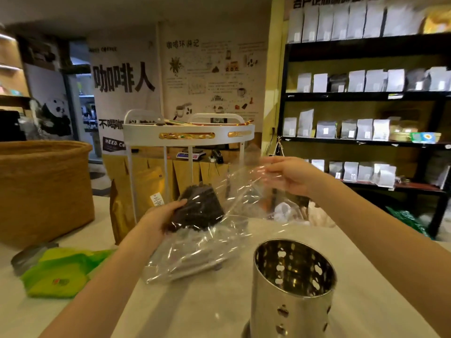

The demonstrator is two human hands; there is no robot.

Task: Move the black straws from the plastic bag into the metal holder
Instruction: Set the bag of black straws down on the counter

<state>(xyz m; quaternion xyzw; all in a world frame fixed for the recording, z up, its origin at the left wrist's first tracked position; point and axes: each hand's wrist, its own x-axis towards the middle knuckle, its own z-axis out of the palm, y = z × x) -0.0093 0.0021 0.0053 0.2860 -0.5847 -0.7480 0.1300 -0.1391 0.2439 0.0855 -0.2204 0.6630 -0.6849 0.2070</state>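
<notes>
The step in hand is the opening of the bag and getting the straws out; no straw is in the holder yet, so the task looks to be at its beginning.

The left hand (163,217) is curled around the bundle of black straws (199,209) and grips it through the plastic bag (195,250); the straws are still inside the bag, their ends pointing up and away from this hand. The right hand (290,175) is raised, to the right of the left hand and higher, and its fingers pinch the loose upper edge of the bag, pulling the film up; how exactly the fingertips lie I cannot tell, because the film blurs them.

The metal holder (292,286) stands upright on the table (200,308), below the right hand and near the body; it looks empty.

Next, I judge, the right hand must widen the mouth or peel the film down, so the bundle comes free; then the straws go over the holder and down, ends first, held together so they do not scatter.
</notes>
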